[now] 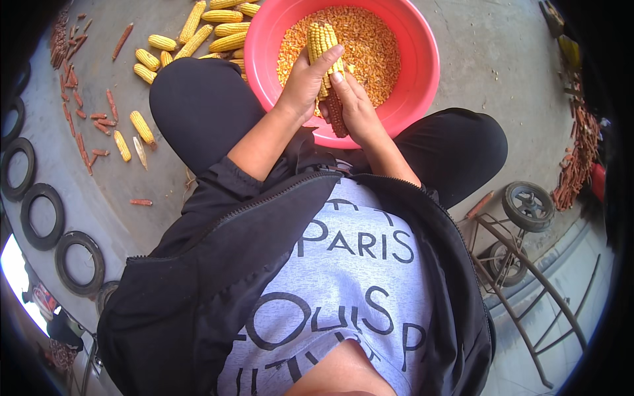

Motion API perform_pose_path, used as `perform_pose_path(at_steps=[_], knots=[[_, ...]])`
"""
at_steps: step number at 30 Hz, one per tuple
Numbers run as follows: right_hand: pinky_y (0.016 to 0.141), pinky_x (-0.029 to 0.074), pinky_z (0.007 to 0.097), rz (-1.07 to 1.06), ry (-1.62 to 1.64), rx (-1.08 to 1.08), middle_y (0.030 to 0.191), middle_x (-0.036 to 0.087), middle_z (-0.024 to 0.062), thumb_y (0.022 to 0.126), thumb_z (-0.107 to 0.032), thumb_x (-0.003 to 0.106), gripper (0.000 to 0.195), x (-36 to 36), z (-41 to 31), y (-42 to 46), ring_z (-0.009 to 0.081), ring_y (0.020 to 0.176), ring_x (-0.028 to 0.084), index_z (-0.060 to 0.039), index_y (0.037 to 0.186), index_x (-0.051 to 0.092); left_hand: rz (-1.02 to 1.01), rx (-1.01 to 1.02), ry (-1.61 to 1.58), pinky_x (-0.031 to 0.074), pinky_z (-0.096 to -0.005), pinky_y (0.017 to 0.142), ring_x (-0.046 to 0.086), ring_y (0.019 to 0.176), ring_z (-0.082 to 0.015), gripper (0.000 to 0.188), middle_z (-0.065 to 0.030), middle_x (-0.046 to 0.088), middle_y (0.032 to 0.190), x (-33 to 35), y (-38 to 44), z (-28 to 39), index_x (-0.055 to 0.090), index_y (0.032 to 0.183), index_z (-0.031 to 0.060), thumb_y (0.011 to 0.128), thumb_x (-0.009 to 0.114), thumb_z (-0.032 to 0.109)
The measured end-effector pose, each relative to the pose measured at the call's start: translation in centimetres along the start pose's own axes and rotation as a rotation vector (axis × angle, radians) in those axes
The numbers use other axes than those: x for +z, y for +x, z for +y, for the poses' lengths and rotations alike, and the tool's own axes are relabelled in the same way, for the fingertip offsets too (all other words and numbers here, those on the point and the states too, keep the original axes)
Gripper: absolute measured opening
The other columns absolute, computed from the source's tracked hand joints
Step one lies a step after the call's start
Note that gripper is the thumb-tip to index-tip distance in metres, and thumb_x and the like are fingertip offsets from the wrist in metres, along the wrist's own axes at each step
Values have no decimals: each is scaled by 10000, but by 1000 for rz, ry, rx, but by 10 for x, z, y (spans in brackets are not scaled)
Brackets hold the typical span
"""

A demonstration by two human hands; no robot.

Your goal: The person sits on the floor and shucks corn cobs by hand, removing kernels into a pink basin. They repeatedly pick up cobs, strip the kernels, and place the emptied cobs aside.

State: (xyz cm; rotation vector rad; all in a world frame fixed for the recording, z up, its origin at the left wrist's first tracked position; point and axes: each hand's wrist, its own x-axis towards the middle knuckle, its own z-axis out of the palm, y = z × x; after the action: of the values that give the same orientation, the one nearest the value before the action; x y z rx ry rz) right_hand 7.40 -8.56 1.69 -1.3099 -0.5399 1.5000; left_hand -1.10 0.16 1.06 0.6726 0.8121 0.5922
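A yellow ear of corn (322, 42) is gripped in my left hand (303, 81), its upper end pointing away from me over the tub. My right hand (357, 101) closes around a bare reddish corn cob (337, 119), its thumb tip against the side of the ear. Cob and ear touch; the fingers hide part of where they meet. Beneath both hands stands a pink plastic tub (421, 59), its bottom covered with loose corn kernels (369, 37).
Several unshelled ears (223, 29) are piled left of the tub. Bare cobs (104, 119) lie scattered on the concrete floor at left, with a cob heap (577, 148) at far right. Tyres (42, 216) line the left side; a metal hand truck (525, 277) lies at lower right.
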Motion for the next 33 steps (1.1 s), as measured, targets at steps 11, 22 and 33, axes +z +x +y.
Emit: perform_pose_path(at_steps=[11,22,33], knots=[[485,423,235,44,92,56,744,568,69,982,-385,402,378,-1,3,5,133,544,533,-26,1020,515,-17,15,118,487,-237,523,594,693,-116,384,-54,599,847,1,-1,-5,548,1028,62,937,520,434],[508,435,246,-12,263,-6,744,563,71,956,-297,441,289,-3,4,5,130,566,538,-23,1023,505,-69,-34,-19,479,-253,611,592,711,-116,463,-57,605,845,-6,2,-5,555,1031,51,958,428,490],[430,410,240,-20,10,-10,639,539,48,1002,-394,367,390,-3,-4,0,108,488,509,-35,962,515,-14,28,-37,470,-238,606,554,707,-78,388,-5,554,819,-3,2,-4,509,1044,90,902,587,442]])
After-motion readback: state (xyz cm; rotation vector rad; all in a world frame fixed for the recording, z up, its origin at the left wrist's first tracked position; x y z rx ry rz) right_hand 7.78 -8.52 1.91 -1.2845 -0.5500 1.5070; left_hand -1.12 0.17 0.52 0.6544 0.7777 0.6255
